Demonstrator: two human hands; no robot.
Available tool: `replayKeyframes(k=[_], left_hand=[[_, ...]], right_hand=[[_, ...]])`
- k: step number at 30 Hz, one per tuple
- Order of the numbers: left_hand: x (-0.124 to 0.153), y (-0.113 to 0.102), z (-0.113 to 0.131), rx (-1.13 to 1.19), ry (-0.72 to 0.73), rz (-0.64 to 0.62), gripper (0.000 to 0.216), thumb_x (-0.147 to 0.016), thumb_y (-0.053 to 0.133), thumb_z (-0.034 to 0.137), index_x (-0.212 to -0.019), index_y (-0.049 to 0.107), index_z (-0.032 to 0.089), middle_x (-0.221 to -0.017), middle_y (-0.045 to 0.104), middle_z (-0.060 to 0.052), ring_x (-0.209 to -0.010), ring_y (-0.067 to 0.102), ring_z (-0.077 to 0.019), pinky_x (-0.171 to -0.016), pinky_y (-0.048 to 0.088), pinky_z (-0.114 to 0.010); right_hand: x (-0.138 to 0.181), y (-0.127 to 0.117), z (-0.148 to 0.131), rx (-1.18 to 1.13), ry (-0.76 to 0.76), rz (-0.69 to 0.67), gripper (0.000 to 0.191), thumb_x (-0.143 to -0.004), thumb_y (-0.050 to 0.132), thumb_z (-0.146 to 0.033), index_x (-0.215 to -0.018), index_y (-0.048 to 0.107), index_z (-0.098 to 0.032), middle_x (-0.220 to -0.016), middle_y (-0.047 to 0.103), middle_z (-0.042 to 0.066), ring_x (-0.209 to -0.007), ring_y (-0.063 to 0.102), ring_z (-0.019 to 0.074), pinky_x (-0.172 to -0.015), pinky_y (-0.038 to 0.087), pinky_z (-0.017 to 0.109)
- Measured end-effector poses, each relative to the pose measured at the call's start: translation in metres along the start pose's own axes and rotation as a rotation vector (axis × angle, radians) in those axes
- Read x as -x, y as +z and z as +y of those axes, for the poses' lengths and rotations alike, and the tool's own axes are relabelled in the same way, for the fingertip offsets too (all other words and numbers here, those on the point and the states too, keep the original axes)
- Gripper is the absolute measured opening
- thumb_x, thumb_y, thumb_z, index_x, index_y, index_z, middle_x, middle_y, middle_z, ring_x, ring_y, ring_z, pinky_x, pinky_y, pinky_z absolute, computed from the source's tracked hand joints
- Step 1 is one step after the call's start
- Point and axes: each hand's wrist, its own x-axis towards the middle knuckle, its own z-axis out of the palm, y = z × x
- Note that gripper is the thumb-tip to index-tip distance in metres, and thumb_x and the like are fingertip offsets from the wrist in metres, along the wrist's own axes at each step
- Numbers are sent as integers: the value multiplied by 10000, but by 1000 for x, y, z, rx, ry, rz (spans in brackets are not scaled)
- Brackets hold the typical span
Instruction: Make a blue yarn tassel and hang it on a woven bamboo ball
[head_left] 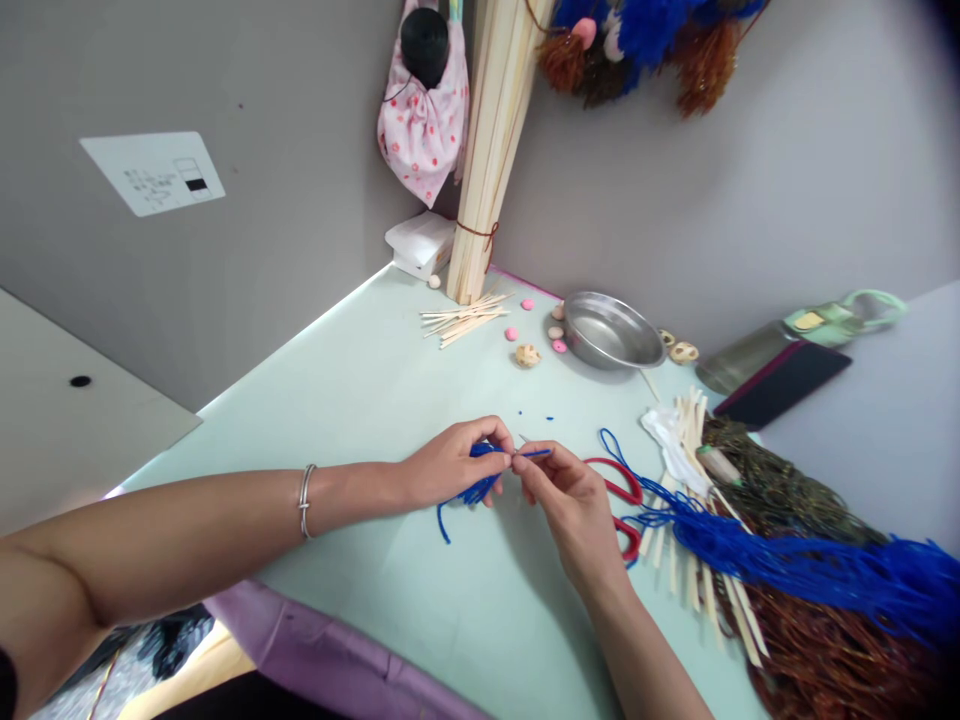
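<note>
My left hand is closed around a small bundle of blue yarn, whose loose ends hang below the fingers, one longer than the rest. Close against it, my right hand pinches a short blue strand between thumb and forefinger. The fingertips of both hands meet at the top of the bundle, so the exact join is hidden. A thin pale tip shows just above the right fingers; I cannot make out what it is. Red-handled scissors lie to the right, partly behind my right hand.
On the right lie a long blue yarn skein, brown yarn and wooden sticks. Toward the back are a metal bowl, loose sticks, pink beads and a tied bundle of wooden strips. A bottle leans near a dark phone-like slab.
</note>
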Motion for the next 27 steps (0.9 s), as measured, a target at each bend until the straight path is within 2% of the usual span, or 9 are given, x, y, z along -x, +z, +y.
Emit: replayKeyframes(k=[5,9,12,17,21,27], left_hand=[[-1,-2,1,7,-18,9,95,-823,564,254,-856,511,181,-650,586,16,-511,572,-90,-486,461,-187],[-2,-2,3,147,-67,13,56,-798,557,213,-827,524,178,-637,578,17,-525,578,-93,-489,462,-184],[-2,-1,4,213,-74,-7,87,-801,581,238,-829,524,180,-624,566,24,-527,572,-96,-489,461,-189],[-2,-2,3,196,-45,-14,200,-778,677,306,-819,536,170,-641,556,30,-538,556,-84,-524,455,-193],[-3,-4,4,301,-84,-16,187,-804,656,309,-830,544,161,-634,560,24,-535,550,-74,-532,402,-176],[-4,-4,5,391,-111,-48,233,-821,660,358,-842,524,170,-639,562,28,-528,537,-70,-518,351,-179]], right_hand=[[1,3,-1,-26,6,-15,156,-775,721,-323,-815,649,-191,-631,587,-24,-551,465,112,-525,362,229],[1,4,0,-24,20,-17,148,-770,716,-306,-817,640,-188,-613,566,-36,-546,445,102,-518,346,216],[0,4,1,-23,7,-20,140,-780,703,-302,-804,629,-185,-617,558,-37,-558,447,104,-536,358,221],[0,3,2,-9,8,-24,145,-800,685,-309,-784,615,-184,-636,550,-30,-555,436,106,-524,344,227],[1,3,4,5,-3,-42,151,-820,670,-317,-769,609,-188,-633,531,-31,-561,436,111,-530,349,231],[1,2,5,-32,24,-47,159,-800,687,-335,-801,622,-189,-672,581,-13,-550,450,114,-527,365,239]])
